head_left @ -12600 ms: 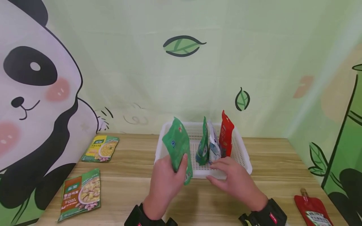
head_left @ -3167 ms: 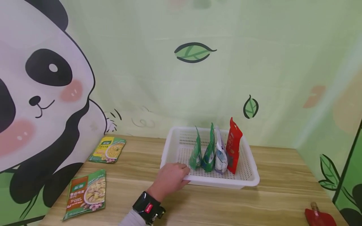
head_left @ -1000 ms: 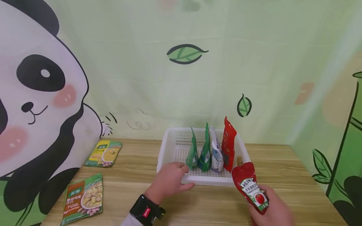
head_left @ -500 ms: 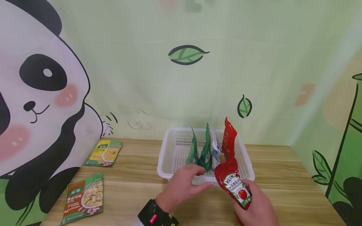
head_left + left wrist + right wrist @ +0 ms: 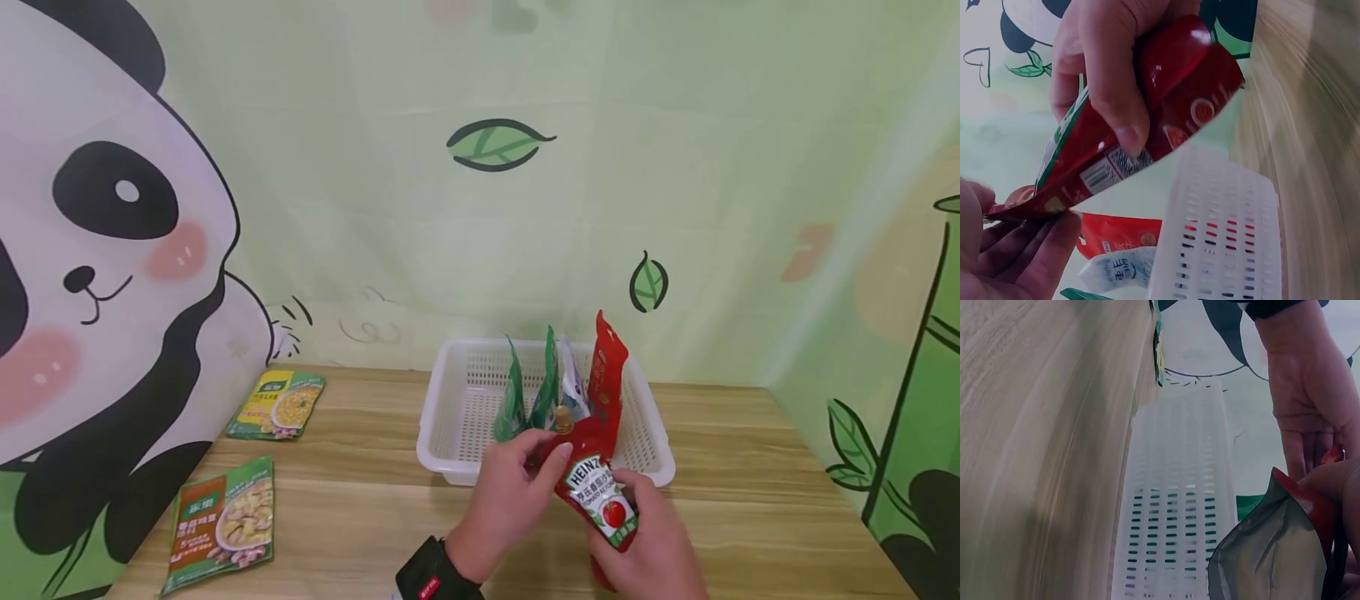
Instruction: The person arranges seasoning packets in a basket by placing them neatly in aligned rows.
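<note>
In front of the white basket, both hands hold a red Heinz tomato ketchup pouch, tilted with its spout up and to the left. My left hand pinches the upper left edge by the spout, thumb on the front. Around the lower part grips my right hand; its thumb presses on the pouch's side beside the barcode in the left wrist view. In the basket stand two green packets, a white packet and a red packet, partly hidden by the pouch.
On the wooden table's left side lie a yellow-green soup packet and, nearer, a brown-green soup packet. A printed panda curtain hangs behind the table.
A green packet went from the left hand into the basket earlier. The right hand has since brought the ketchup pouch leftward from the table's right; the left hand has left the basket rim and taken its upper edge.
</note>
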Demonstrator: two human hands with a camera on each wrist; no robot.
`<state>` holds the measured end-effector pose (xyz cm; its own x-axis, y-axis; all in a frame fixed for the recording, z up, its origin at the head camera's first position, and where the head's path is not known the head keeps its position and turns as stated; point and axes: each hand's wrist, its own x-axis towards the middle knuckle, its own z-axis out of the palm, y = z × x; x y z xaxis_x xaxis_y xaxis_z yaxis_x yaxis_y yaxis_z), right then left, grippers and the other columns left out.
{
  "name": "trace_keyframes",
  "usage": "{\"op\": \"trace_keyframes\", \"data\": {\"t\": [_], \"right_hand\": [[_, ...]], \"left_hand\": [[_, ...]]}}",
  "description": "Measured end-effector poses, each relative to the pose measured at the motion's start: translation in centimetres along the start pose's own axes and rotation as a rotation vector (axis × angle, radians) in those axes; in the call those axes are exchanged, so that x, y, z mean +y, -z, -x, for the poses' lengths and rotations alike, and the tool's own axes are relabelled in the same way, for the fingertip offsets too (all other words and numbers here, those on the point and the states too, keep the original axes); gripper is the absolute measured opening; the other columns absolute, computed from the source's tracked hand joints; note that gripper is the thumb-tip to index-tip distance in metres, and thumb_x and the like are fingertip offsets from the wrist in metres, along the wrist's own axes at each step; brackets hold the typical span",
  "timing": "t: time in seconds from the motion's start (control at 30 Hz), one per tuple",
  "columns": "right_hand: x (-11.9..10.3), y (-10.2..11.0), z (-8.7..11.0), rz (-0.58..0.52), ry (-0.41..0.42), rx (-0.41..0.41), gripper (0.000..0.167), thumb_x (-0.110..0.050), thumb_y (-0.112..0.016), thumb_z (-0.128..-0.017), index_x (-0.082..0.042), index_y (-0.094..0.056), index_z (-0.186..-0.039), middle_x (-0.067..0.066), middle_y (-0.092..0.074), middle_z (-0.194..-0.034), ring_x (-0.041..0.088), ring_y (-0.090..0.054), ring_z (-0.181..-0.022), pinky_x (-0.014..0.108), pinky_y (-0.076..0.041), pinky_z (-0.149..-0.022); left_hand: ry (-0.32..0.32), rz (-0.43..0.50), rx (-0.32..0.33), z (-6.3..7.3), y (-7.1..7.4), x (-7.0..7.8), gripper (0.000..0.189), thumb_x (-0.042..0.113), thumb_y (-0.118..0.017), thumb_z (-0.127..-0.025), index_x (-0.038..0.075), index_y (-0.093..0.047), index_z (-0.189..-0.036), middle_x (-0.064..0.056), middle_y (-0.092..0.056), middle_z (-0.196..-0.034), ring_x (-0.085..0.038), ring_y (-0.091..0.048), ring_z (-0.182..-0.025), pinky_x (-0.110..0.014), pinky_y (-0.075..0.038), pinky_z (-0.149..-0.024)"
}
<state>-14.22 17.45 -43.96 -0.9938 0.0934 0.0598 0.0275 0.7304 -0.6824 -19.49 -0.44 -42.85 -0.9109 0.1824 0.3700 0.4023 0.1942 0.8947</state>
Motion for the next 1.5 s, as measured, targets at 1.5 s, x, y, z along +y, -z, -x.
{"op": "trace_keyframes", "data": {"t": [1.5], "right_hand": [[0.1,-2.5,-1.3,-0.634,0.014,-0.555,0.079,-0.035,-0.084,-0.088,-0.008,-0.04,-0.148,0.012,-0.065,-0.135,0.025,-0.066,-0.114,0.047,-0.059,-0.096]], "left_hand": [[-0.113,0.062,-0.201,0.0,4.9,3.0,0.014,0.015,-0.066,-0.101,0.006,-0.075,-0.107,-0.012,-0.077,-0.097,-0.006,-0.065,-0.078,-0.024,-0.058,-0.072]]}}
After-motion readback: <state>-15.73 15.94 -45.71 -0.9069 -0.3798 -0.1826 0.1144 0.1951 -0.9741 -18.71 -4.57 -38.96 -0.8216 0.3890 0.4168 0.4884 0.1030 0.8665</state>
